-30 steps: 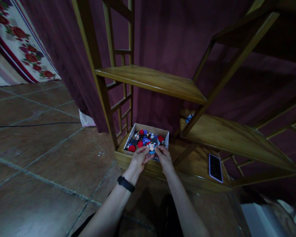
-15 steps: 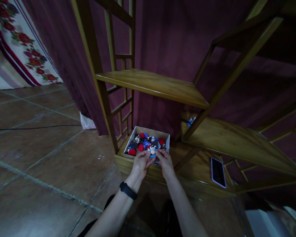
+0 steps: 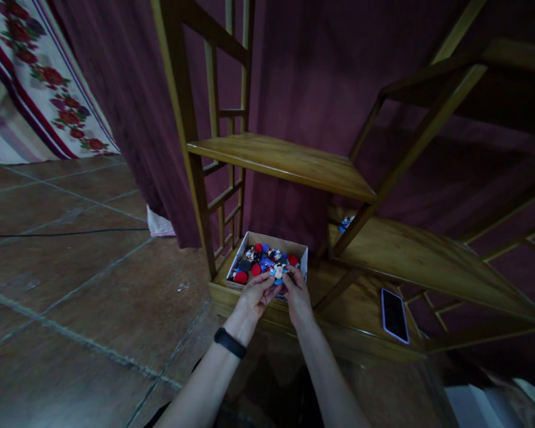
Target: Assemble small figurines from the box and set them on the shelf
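Between the fingertips of both hands is a small toy figurine (image 3: 279, 273), white and blue with a pale face. My left hand (image 3: 255, 295), with a black band on its wrist, grips it from the left. On the other side my right hand (image 3: 298, 292) pinches it between thumb and fingers. Just behind and under the hands stands an open cardboard box (image 3: 304, 252) on the lowest shelf. Several small figurines lie jumbled inside it, with red, black and purple parts showing. The box's front right corner is partly hidden by my hands.
The wooden shelf unit (image 3: 285, 165) has a board above the box. A phone with a purple rim (image 3: 395, 315) lies on the lower shelf at right. Another blue figurine (image 3: 345, 224) stands on the middle shelf (image 3: 410, 249). Dark curtains (image 3: 294, 71) hang behind.
The view has shifted slightly, so the shelf unit sits a little farther right and lower. Both hands keep hold of the figurine, which appears tilted a bit differently.
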The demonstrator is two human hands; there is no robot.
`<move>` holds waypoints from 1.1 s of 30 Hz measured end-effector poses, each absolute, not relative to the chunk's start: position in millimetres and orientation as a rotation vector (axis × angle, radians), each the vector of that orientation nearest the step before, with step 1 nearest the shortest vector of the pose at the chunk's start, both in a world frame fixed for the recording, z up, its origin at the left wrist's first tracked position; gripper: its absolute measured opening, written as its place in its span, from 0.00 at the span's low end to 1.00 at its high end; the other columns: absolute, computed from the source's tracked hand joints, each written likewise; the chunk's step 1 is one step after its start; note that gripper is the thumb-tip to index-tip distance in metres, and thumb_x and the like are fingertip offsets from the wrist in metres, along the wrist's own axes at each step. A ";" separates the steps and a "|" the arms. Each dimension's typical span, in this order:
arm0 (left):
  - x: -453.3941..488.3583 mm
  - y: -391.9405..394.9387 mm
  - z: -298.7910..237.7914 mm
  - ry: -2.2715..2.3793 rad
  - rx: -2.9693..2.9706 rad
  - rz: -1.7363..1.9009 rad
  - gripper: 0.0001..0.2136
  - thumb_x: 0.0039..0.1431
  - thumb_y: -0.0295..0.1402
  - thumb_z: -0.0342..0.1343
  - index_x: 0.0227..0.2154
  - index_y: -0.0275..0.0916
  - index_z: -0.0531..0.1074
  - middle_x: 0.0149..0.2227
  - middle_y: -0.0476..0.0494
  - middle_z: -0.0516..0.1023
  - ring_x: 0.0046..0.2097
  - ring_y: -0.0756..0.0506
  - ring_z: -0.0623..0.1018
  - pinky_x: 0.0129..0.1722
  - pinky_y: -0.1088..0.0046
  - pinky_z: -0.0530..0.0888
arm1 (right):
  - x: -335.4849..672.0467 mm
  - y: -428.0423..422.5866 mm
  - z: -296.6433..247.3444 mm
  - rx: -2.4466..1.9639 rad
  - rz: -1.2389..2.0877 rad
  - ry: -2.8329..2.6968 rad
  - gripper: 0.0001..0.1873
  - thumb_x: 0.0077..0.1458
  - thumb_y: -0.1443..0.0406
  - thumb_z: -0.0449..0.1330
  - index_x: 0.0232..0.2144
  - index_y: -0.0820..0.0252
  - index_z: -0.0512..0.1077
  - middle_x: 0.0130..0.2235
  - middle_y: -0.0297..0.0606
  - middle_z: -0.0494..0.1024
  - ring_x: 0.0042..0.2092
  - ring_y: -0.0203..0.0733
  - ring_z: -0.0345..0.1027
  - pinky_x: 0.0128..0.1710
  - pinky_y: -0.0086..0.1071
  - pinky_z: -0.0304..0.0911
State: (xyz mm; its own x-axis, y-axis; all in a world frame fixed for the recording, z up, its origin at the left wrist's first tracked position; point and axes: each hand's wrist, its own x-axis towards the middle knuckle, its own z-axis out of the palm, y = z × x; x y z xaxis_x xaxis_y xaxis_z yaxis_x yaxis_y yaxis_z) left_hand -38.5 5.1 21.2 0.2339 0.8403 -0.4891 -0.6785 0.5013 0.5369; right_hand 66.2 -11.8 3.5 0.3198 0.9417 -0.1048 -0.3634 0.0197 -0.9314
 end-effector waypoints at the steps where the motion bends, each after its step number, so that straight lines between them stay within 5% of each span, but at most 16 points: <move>1: -40.1 4.3 21.3 0.820 0.221 1.049 0.06 0.50 0.17 0.56 0.29 0.32 0.71 0.27 0.42 0.77 0.26 0.50 0.78 0.30 0.75 0.77 | 66.2 -13.6 4.8 -1.106 1.160 -0.687 0.17 0.42 0.58 0.63 0.37 0.54 0.71 0.40 0.35 0.75 0.39 0.41 0.69 0.37 0.33 0.66; 20: -43.4 -7.2 25.3 0.855 0.175 1.057 0.05 0.53 0.19 0.54 0.30 0.34 0.68 0.21 0.48 0.73 0.22 0.52 0.75 0.26 0.78 0.76 | 50.7 -26.5 -4.0 -1.006 1.219 -0.506 0.17 0.38 0.60 0.66 0.35 0.55 0.73 0.41 0.35 0.75 0.40 0.40 0.68 0.38 0.32 0.63; 33: -33.7 -15.4 21.2 0.942 0.381 1.221 0.06 0.49 0.21 0.59 0.32 0.34 0.70 0.27 0.44 0.77 0.27 0.50 0.77 0.32 0.73 0.76 | 66.0 -25.2 5.9 -0.918 1.286 -0.505 0.16 0.40 0.56 0.66 0.31 0.58 0.73 0.36 0.36 0.77 0.38 0.39 0.71 0.39 0.33 0.65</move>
State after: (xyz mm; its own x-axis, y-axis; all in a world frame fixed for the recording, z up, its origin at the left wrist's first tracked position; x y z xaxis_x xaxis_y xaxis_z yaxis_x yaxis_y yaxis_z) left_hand -33.7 -15.4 21.2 0.0405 0.9132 -0.4054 -0.6241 0.3400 0.7035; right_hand 66.0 -25.2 5.9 0.2448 0.9557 -0.1636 -0.5888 0.0125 -0.8082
